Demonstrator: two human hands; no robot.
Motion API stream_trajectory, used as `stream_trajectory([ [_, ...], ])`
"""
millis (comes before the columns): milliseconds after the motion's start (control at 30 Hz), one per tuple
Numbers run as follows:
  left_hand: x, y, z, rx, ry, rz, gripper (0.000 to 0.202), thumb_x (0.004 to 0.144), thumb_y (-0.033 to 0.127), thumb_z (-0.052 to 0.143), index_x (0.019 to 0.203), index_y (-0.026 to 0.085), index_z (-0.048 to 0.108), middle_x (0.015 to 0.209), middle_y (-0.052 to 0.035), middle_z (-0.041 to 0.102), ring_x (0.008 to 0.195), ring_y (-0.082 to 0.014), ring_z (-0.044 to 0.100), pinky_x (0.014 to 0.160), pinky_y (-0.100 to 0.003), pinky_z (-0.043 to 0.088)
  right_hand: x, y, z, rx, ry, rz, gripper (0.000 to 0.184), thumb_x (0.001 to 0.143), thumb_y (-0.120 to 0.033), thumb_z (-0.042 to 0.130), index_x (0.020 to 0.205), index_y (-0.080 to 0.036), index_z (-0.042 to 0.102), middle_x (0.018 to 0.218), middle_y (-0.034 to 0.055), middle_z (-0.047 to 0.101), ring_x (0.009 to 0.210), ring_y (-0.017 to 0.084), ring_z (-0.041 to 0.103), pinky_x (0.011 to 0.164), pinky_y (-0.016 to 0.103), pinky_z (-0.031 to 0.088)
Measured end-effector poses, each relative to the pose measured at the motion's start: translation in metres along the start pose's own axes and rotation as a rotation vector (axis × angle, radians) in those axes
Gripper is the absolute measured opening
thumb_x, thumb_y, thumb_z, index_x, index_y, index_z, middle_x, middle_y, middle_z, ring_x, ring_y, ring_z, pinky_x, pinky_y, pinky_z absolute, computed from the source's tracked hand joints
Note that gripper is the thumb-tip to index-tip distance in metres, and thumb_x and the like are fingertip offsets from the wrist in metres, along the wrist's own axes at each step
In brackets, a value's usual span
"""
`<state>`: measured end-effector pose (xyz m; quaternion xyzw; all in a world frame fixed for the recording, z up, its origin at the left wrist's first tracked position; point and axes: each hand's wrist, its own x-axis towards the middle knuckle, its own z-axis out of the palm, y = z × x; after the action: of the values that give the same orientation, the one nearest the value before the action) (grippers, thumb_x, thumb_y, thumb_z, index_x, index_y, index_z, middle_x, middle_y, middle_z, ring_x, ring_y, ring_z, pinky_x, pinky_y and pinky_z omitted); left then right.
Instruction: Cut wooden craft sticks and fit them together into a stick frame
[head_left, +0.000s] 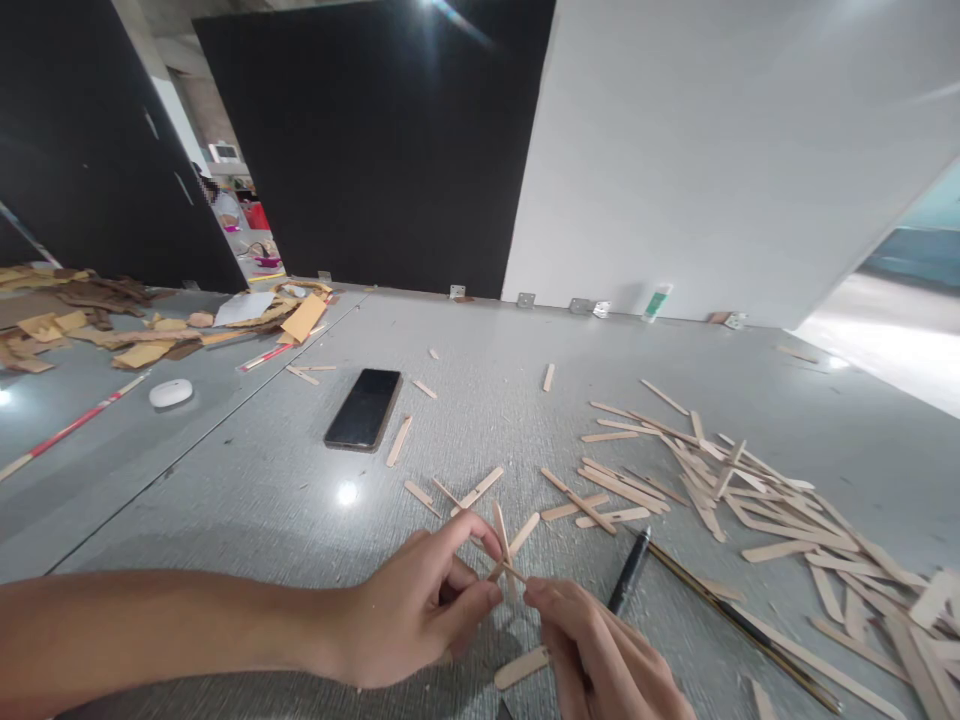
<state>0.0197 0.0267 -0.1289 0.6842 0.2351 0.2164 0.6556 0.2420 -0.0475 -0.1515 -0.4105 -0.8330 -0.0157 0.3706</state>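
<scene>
My left hand [424, 610] is closed in a pinch on a small cluster of crossed wooden sticks [506, 548] held just above the grey table [262, 490]. My right hand [600, 655] comes in from the lower right, and its fingertips pinch the same sticks from the other side. A black pen [628, 572] lies right beside my right hand. A flat wooden stick [521, 668] rests on the table under my hands.
A pile of several loose wooden sticks [750, 500] covers the right side of the table. A black phone [364, 408] lies face up in the middle. A white oval object [171, 393] and cardboard scraps [112, 325] sit at the left. A long thin rod [742, 625] lies at the right.
</scene>
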Motion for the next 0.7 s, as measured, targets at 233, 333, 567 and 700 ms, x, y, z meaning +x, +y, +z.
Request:
stream_trajectory([
  [233,0.0,0.0,0.001,0.038,-0.001,0.013,0.019,0.108,0.038,0.048,0.117,0.023,0.041,0.054,0.013,0.044,0.044,-0.0088,0.034,0.044,-0.019,0.026,0.007,-0.008,-0.002,-0.111,0.033,-0.072,0.028,0.102,-0.001,0.043,0.123,-0.011,0.059,0.095,0.0097,0.079,0.084,0.021,0.081,0.073,0.024,0.065],
  [333,0.0,0.003,0.002,0.069,0.001,0.013,0.02,0.107,0.037,0.05,0.116,0.022,0.042,0.054,0.013,0.043,0.045,-0.0089,0.032,0.044,-0.02,0.023,0.007,-0.008,-0.001,-0.139,0.091,-0.12,0.027,0.104,-0.006,0.041,0.124,-0.008,0.06,0.094,0.0121,0.08,0.082,0.021,0.081,0.07,0.025,0.065],
  [567,0.001,0.0,0.003,0.008,0.033,-0.031,0.025,0.107,0.045,0.049,0.114,0.024,0.038,0.053,0.0128,0.046,0.042,-0.0087,0.035,0.043,-0.018,0.028,0.003,-0.008,-0.01,-0.194,0.038,-0.228,0.039,0.11,-0.018,0.028,0.132,-0.005,0.058,0.098,0.0175,0.081,0.095,0.025,0.079,0.081,0.031,0.065],
  [700,0.002,-0.005,0.003,-0.046,0.013,-0.019,0.028,0.107,0.047,0.051,0.114,0.025,0.035,0.053,0.0141,0.046,0.04,-0.0075,0.033,0.041,-0.016,0.025,0.005,-0.009,-0.012,-0.14,-0.025,-0.118,0.035,0.109,-0.015,0.032,0.132,-0.01,0.058,0.102,0.015,0.08,0.098,0.024,0.079,0.084,0.03,0.065],
])
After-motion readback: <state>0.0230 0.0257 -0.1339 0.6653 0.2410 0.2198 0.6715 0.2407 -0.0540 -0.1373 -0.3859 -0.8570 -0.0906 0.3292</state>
